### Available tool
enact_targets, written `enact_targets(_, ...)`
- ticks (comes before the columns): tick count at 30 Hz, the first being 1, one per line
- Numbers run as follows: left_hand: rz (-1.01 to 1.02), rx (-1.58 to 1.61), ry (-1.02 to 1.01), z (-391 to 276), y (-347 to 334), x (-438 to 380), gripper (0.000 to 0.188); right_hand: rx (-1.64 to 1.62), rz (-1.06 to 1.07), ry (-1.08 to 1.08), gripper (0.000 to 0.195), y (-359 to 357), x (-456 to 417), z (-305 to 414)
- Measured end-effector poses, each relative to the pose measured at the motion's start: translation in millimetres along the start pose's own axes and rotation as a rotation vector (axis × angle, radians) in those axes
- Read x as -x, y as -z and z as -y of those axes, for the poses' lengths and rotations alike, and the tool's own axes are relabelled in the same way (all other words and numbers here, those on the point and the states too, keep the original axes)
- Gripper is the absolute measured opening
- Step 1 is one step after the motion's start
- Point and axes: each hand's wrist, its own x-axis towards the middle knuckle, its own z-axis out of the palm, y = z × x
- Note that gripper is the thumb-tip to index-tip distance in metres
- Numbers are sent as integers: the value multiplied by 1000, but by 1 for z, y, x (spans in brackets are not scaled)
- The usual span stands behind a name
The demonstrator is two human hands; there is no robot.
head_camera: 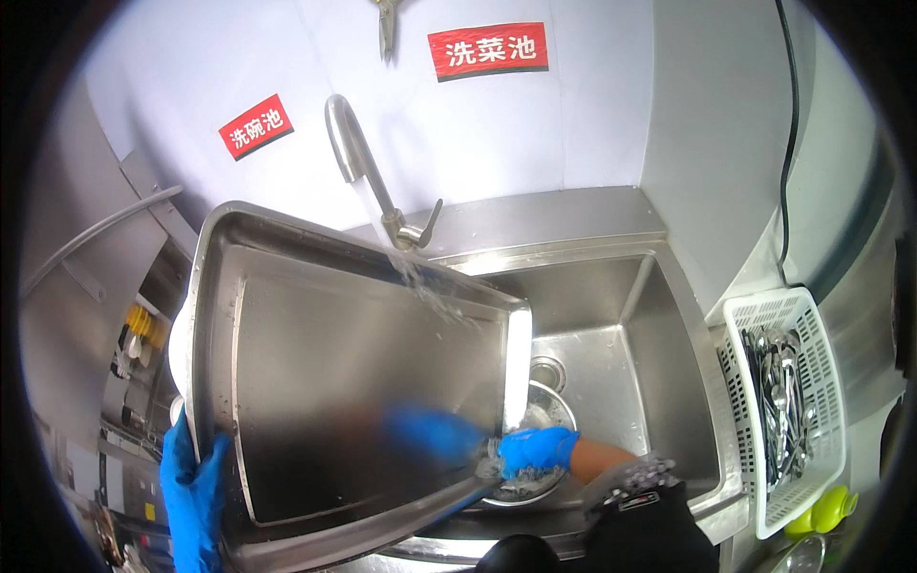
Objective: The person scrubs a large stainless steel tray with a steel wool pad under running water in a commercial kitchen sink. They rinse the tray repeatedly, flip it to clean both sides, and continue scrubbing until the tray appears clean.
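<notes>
A large rectangular stainless steel tray (337, 336) lies tilted across the sink, its left end raised. My left hand (192, 483), in a blue rubber glove, grips the tray's left rim near the lower corner, thumb on the inside. My right hand (537, 451), also gloved in blue, presses a steel wool scourer (489, 460) against the inner face near the tray's lower right corner. The shiny metal mirrors the blue glove. Water (412, 272) runs from a gooseneck faucet (349, 143) onto the tray's far side. Beneath the right hand, partly covered, is a round metal bowl (562, 408) with suds.
The steel sink basin (623, 387) with its drain (548, 372) shows at right. Beyond it stands a white plastic basket (824, 430) of metal cutlery (784, 401), beside a lime-green container (824, 512). Scissors (387, 32) hang on the wall above. Shelved utensils (140, 333) are at left.
</notes>
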Motion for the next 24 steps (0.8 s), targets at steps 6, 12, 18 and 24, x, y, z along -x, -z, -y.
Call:
enact_targets(6, -49, -99, -12, 4, -6, -5, 57, -458, -554, -144, 52, 105, 10, 26)
enact_targets(12, -89, -98, -13, 33, 0, -19, 56, -706, -920, 66, 42, 165, -57, 10)
enact_targets(18, -57, -41, -101, 63, 10, -37, 55, -89, -794, -92, 74, 57, -51, 10)
enact_targets(24, 21, 38, -102, 61, 14, -38, 59, -573, -708, 65, 79, 67, -50, 22)
